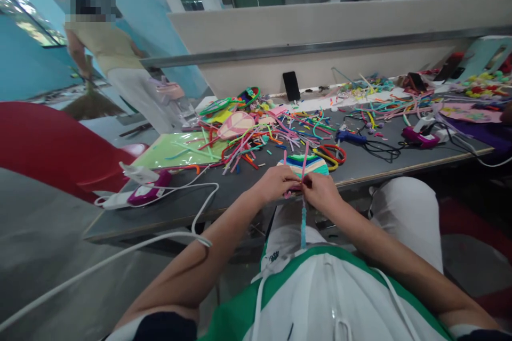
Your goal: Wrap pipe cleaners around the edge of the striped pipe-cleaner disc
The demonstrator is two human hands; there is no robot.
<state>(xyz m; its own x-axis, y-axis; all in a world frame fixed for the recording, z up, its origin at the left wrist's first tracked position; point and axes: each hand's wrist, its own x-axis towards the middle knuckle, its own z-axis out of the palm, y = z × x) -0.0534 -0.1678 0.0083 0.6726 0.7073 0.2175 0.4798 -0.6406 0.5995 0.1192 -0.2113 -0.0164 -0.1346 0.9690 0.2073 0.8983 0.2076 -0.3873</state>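
Note:
At the near edge of the table my left hand point(277, 183) and my right hand point(322, 192) meet, fingertips pinched together. Between them runs a thin pink pipe cleaner point(305, 160), its upper end sticking up. Both hands appear closed on it, though the fingers hide the exact grip. Below my fingers a strand with a fuzzy light-blue part point(303, 228) hangs towards my lap. Just behind the hands lies a panel striped in blue, green, white and peach point(317, 165), partly covered by them.
Many loose pipe cleaners point(240, 152) spread behind the hands. A blue glue gun point(352, 137) with a black cord lies right. Left are a green plastic packet point(176, 150), a magenta-white power strip point(150, 189) and a white cable point(120, 248). A person point(108, 53) holds a broom point(93, 102).

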